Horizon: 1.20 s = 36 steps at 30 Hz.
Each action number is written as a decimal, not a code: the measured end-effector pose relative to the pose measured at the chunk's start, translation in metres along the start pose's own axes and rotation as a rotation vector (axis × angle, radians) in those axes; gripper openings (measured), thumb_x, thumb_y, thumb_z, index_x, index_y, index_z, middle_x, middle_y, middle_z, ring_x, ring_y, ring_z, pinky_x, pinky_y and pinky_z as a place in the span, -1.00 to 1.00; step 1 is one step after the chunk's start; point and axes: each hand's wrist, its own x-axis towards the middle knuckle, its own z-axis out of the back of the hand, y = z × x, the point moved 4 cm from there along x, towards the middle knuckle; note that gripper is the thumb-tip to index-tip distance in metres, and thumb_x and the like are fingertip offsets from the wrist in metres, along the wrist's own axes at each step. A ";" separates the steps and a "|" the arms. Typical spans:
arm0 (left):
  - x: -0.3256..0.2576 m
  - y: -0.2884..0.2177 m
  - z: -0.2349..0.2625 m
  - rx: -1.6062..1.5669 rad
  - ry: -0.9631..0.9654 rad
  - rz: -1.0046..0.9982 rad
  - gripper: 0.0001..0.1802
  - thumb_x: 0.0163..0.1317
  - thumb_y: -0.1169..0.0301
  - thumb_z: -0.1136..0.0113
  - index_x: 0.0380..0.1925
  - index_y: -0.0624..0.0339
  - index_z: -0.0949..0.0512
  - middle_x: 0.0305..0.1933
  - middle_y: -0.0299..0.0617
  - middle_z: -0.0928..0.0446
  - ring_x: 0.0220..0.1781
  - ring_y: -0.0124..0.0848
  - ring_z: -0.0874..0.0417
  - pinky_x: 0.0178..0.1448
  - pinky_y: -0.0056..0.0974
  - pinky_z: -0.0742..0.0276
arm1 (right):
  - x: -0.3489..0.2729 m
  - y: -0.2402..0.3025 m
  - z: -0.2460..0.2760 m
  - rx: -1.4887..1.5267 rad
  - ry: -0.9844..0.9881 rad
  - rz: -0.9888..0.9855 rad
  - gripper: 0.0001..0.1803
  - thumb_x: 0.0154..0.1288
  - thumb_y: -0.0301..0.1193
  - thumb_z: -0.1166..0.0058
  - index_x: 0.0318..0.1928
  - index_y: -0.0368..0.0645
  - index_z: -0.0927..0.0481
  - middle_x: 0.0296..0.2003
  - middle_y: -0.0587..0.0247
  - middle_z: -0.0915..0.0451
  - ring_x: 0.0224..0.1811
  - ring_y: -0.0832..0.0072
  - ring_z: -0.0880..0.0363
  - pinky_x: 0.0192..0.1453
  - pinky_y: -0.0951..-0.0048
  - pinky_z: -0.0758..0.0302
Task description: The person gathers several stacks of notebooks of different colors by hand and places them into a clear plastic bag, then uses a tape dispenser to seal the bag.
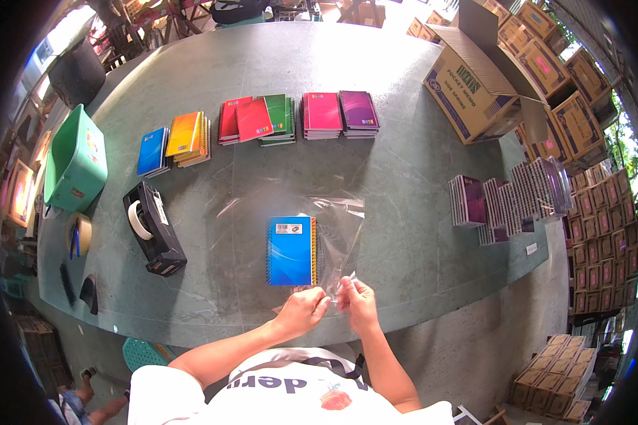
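Observation:
A small stack of spiral notebooks (290, 251) lies in front of me, a blue cover with a white label on top. Orange edges and a second coil show along its right side. Clear plastic bag film (344, 230) spreads around the stack and shows most plainly on the right; whether the whole stack is inside it I cannot tell. My left hand (302, 312) is closed at the stack's near edge, gripping the near part of the bag. Just to its right, my right hand (358, 301) pinches the bag's near right edge between thumb and fingers.
Blue (153, 151), yellow (186, 137), red, green, pink and purple (359, 111) notebook piles line the table's far side. A black tape dispenser (152, 227) and green bin (78, 159) stand left. Purple-covered notebook stacks (500, 202) and an open carton (468, 92) are right.

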 end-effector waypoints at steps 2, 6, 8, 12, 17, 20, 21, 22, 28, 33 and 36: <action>-0.002 -0.001 0.002 -0.007 -0.017 -0.005 -0.83 0.23 0.43 -0.07 -0.48 0.31 -0.44 -0.57 0.04 -0.47 -0.49 -0.04 -0.55 -0.39 -0.10 -0.45 | -0.001 0.032 0.007 -0.599 -0.361 0.664 -0.74 0.29 -0.24 -0.11 -0.43 -0.16 -0.50 -0.64 0.45 -0.46 -0.62 0.68 -0.38 -0.54 0.62 -0.32; -0.008 0.006 0.002 -0.010 0.003 0.019 -0.87 0.16 0.46 -0.14 -0.46 0.31 -0.48 -0.53 -0.03 -0.50 -0.51 -0.16 -0.56 -0.41 -0.20 -0.45 | 0.025 0.036 0.017 -0.248 0.215 -0.181 -0.41 0.18 0.01 -0.15 -0.09 -0.32 -0.50 -0.27 0.16 -0.57 -0.31 0.55 -0.55 -0.28 0.52 -0.49; -0.010 0.003 -0.004 0.046 0.007 -0.142 -0.90 0.13 0.48 -0.16 -0.41 0.29 -0.49 -0.49 -0.03 -0.51 -0.50 -0.18 -0.56 -0.39 -0.22 -0.47 | 0.027 0.036 -0.010 -0.163 0.169 -0.027 -0.34 0.16 0.07 -0.13 -0.10 -0.36 -0.53 -0.30 0.15 -0.59 -0.31 0.52 -0.57 -0.27 0.50 -0.51; 0.004 -0.036 0.040 0.152 -0.089 -0.279 -0.82 0.06 0.51 -0.21 -0.29 0.25 -0.53 -0.39 -0.06 -0.54 -0.40 -0.16 -0.57 -0.29 -0.20 -0.51 | 0.044 0.056 -0.043 -0.615 0.172 0.138 -0.62 0.13 -0.18 -0.21 -0.35 -0.33 -0.59 -0.53 0.23 -0.61 -0.49 0.51 -0.57 -0.38 0.44 -0.53; 0.058 0.014 0.121 0.282 -0.434 -0.071 -0.73 0.12 0.25 -0.22 -0.29 0.22 -0.54 -0.33 -0.05 -0.56 -0.25 -0.16 -0.58 -0.20 -0.19 -0.52 | 0.011 0.096 -0.088 -0.923 0.286 0.327 -0.82 0.07 -0.43 -0.20 -0.45 -0.29 -0.51 -0.58 0.13 -0.59 -0.56 0.50 -0.57 -0.43 0.46 -0.50; 0.088 0.006 0.125 0.301 -0.383 -0.033 -0.60 0.09 0.14 -0.22 -0.19 0.20 -0.51 -0.33 -0.03 -0.57 -0.24 -0.10 -0.57 -0.18 -0.11 -0.52 | 0.006 0.080 -0.112 -0.996 0.395 0.468 -0.87 0.10 -0.49 -0.13 -0.37 -0.26 -0.46 -0.55 0.04 -0.58 -0.50 0.23 -0.61 -0.37 0.33 -0.52; 0.099 -0.001 0.115 0.373 -0.338 -0.032 -0.56 0.06 0.14 -0.23 -0.15 0.21 -0.50 -0.34 -0.02 -0.57 -0.22 -0.11 -0.58 -0.18 -0.11 -0.53 | 0.007 0.071 -0.114 -1.044 0.422 0.510 -0.85 0.10 -0.50 -0.12 -0.32 -0.25 -0.46 -0.54 0.05 -0.58 -0.48 0.20 -0.62 -0.35 0.31 -0.53; 0.110 -0.009 0.104 0.449 -0.299 -0.023 -0.51 0.03 0.13 -0.25 -0.11 0.21 -0.48 -0.35 0.00 -0.57 -0.21 -0.11 -0.59 -0.17 -0.11 -0.53 | 0.008 0.064 -0.116 -1.075 0.426 0.517 -0.84 0.10 -0.51 -0.11 -0.29 -0.25 -0.45 -0.52 0.05 -0.58 -0.47 0.18 -0.62 -0.34 0.29 -0.53; 0.182 0.033 0.102 0.357 -0.102 0.078 -0.62 -0.03 0.43 -0.10 -0.12 0.10 -0.54 -0.30 0.01 -0.59 -0.23 -0.02 -0.62 -0.12 -0.07 -0.54 | 0.000 0.046 -0.112 -0.929 0.459 0.577 -0.73 0.11 -0.59 -0.04 -0.12 -0.25 -0.44 -0.35 0.03 -0.56 -0.31 0.16 -0.58 -0.22 0.23 -0.52; 0.202 0.068 0.094 0.364 0.287 -0.338 -0.77 -0.02 0.48 -0.19 -0.29 0.04 -0.60 -0.22 -0.08 -0.52 -0.10 -0.13 -0.50 0.00 -0.14 -0.48 | -0.018 0.052 -0.110 -0.997 0.521 0.736 -0.64 0.02 -0.61 -0.09 -0.09 -0.20 -0.48 -0.24 0.14 -0.54 -0.22 0.23 -0.52 -0.11 0.33 -0.50; 0.208 0.078 0.070 0.294 0.334 -0.363 -0.79 -0.01 0.44 -0.23 -0.31 0.17 -0.55 -0.32 -0.08 -0.57 -0.20 -0.16 -0.58 -0.10 -0.11 -0.51 | -0.022 0.052 -0.115 -1.101 0.505 0.774 -0.64 -0.05 -0.60 -0.12 -0.14 -0.12 -0.56 -0.22 0.26 -0.56 -0.11 0.33 -0.47 0.00 0.34 -0.40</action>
